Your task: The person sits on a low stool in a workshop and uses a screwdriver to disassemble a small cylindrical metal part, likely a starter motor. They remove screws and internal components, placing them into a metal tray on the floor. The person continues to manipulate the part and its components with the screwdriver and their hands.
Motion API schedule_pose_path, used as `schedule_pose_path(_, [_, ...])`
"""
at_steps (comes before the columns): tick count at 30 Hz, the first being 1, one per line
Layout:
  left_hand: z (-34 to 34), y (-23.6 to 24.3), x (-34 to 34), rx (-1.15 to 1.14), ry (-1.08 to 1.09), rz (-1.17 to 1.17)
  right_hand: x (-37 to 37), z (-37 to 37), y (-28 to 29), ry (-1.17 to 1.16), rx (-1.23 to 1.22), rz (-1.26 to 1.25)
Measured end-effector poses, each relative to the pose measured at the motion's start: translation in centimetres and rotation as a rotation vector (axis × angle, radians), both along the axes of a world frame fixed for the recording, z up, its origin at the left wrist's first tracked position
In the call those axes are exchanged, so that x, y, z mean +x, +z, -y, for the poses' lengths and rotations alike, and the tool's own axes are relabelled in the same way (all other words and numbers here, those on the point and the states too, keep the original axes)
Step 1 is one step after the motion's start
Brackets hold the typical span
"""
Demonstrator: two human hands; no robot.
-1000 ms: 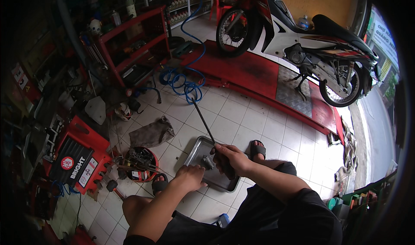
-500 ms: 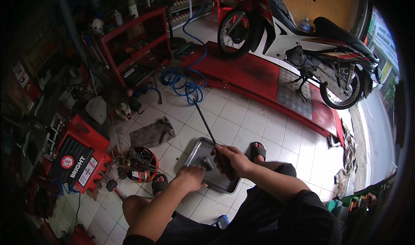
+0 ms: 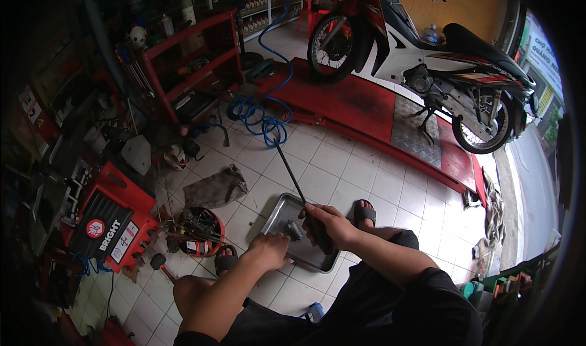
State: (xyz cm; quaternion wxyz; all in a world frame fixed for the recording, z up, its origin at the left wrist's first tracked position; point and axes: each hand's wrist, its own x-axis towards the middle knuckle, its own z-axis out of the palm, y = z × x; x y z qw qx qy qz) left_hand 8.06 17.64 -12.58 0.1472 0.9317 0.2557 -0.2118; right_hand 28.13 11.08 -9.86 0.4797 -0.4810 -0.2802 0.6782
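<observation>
My right hand (image 3: pixel 328 226) is wrapped round the dark handle of a long screwdriver (image 3: pixel 289 173), its thin shaft slanting away up and left over the floor. Beneath both hands lies a shallow metal tray (image 3: pixel 276 213). In it is a small grey metal part (image 3: pixel 295 229), its kind too small to tell, between my two hands. My left hand (image 3: pixel 269 252) hovers over the tray's left edge beside that part, fingers curled in. Whatever its fingers may hold is hidden from view.
A red tub of tools (image 3: pixel 220 226) stands left of the tray, near a dark cloth (image 3: pixel 215 187). Farther off are a coiled blue air hose (image 3: pixel 267 127), a red tool cart (image 3: pixel 194 63) and a motorbike (image 3: pixel 421 65) on a red lift (image 3: pixel 348 102). A red machine (image 3: pixel 110 221) sits at left.
</observation>
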Motion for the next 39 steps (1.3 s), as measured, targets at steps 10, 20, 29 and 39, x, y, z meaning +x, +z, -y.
schedule_pose_path(10, [-0.04,-0.14,0.06,0.001,-0.006,-0.02,-0.09,0.05,0.23,0.0,-0.002,0.012])
schedule_pose_path(20, [-0.08,-0.03,0.03,-0.008,-0.002,-0.015,-0.01,0.14,0.28,0.011,0.0,0.009])
schedule_pose_path(29, [-0.08,0.39,0.18,-0.016,-0.001,-0.035,-0.01,0.09,0.22,0.003,-0.018,0.015])
schedule_pose_path(39, [-0.13,-0.29,-0.06,0.003,-0.006,-0.008,-0.04,0.03,0.15,0.004,-0.008,0.022])
